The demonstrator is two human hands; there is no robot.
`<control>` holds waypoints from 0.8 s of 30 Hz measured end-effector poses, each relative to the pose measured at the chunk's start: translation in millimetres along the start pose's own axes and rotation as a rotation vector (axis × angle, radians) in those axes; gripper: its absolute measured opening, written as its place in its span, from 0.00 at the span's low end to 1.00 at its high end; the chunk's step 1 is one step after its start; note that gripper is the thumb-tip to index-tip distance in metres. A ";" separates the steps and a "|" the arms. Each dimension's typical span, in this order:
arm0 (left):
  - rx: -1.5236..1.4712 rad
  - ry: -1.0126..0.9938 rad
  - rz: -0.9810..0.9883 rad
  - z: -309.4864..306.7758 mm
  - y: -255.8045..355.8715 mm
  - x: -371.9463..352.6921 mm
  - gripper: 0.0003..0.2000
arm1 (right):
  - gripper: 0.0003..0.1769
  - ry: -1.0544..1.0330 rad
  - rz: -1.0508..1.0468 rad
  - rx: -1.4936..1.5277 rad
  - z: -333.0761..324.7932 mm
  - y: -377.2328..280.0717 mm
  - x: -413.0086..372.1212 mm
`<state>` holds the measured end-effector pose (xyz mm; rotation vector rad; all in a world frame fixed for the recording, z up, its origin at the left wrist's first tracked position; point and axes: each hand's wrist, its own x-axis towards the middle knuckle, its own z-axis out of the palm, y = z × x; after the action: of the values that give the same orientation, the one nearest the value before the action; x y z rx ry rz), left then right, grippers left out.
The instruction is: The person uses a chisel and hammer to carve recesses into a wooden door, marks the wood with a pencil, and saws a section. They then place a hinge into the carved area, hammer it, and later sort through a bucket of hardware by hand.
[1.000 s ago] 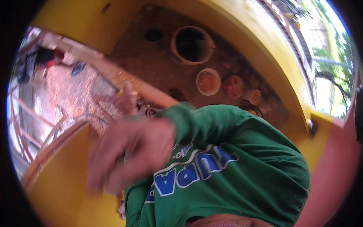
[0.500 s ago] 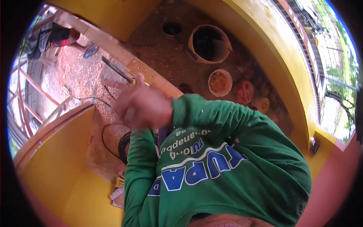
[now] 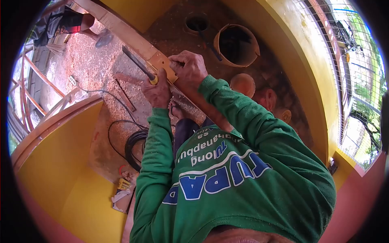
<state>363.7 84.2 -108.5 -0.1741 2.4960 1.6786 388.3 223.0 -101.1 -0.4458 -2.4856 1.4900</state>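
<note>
My left hand [image 3: 157, 91] is closed around the yellow handle of a chisel [image 3: 138, 62], its long dark blade pointing away to the upper left. The thumb lies against the edge of a long wooden plank [image 3: 139, 42], which runs diagonally from the upper left towards my body. My right hand [image 3: 189, 67] is on the plank's other side, fingers curled and thumb and fingertips pinched at its surface. Whatever sits between those fingertips is hidden. A small dark hole [image 3: 163, 62] shows in the plank between my two hands.
Wood shavings [image 3: 81, 60] cover the floor at left, where another person's leg [image 3: 88, 30] shows. A black cable coil [image 3: 135, 143] lies beside me. At right stand a large round container [image 3: 219, 42] and a smaller bucket [image 3: 243, 85]. Yellow walls [image 3: 67, 162] curve around.
My right hand, blurred earlier in front of my left hand, has moved up and right onto the plank. The chisel stays in my left hand, and more of the plank shows.
</note>
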 end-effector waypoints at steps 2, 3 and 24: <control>0.039 -0.010 0.009 -0.8 -2.7 2.9 0.18 | 0.13 -0.004 0.003 0.003 1.4 0.9 -0.2; 0.059 -0.015 0.015 -1.0 -2.2 4.4 0.17 | 0.13 -0.001 0.005 0.002 1.6 -0.1 0.7; 0.050 -0.262 -0.176 -21.9 34.4 12.4 0.15 | 0.15 -0.080 0.318 0.068 6.4 -9.1 16.6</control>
<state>344.8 76.5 -71.1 -0.1534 2.2566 1.4653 369.3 219.7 -95.7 -0.8160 -2.5042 1.7311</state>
